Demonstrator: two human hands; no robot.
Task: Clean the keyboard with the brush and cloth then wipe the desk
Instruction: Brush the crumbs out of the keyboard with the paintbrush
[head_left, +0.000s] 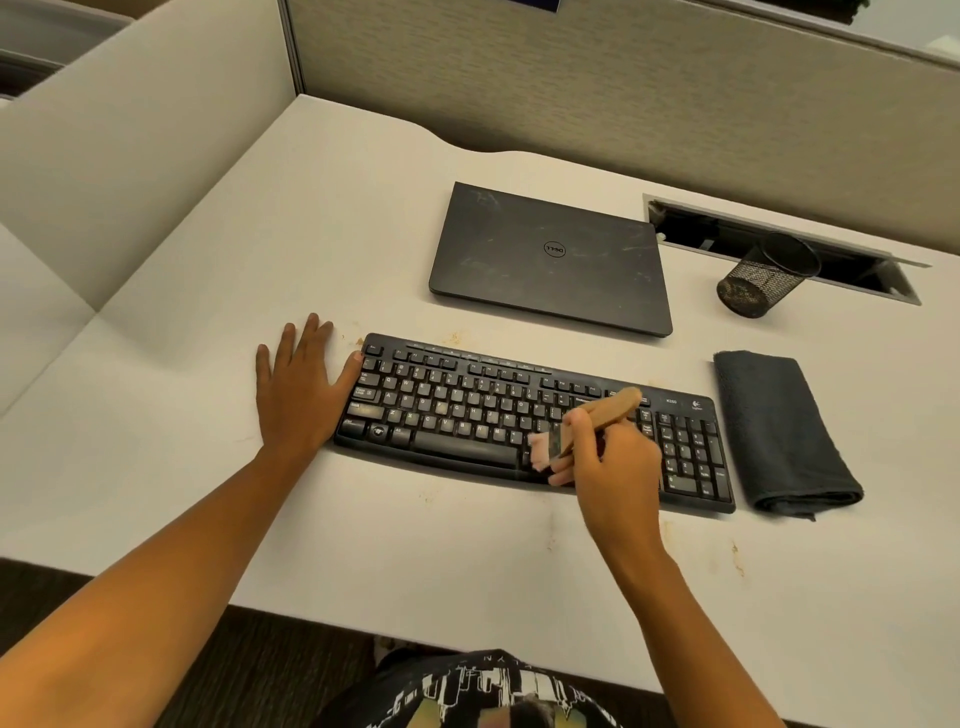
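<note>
The keyboard (467, 415) is black plastic with a curved front edge and dusty keys. It lies flat near the front of the pale, stained surface (260, 260).

The brush (615, 407) has a tan wooden handle and short pale bristles. The bristles appear to touch the keys right of the space bar, though blur hides the contact.

The right hand (613, 473) grips the handle with curled fingers. The left hand (298, 389) lies flat, fingers spread, with its thumb against the keyboard's left end.

A dark folded terry cloth (779, 431) lies just beside the right end. Behind the keyboard are a closed, scuffed grey laptop (550, 260) and a tilted black mesh cup (758, 280).
</note>
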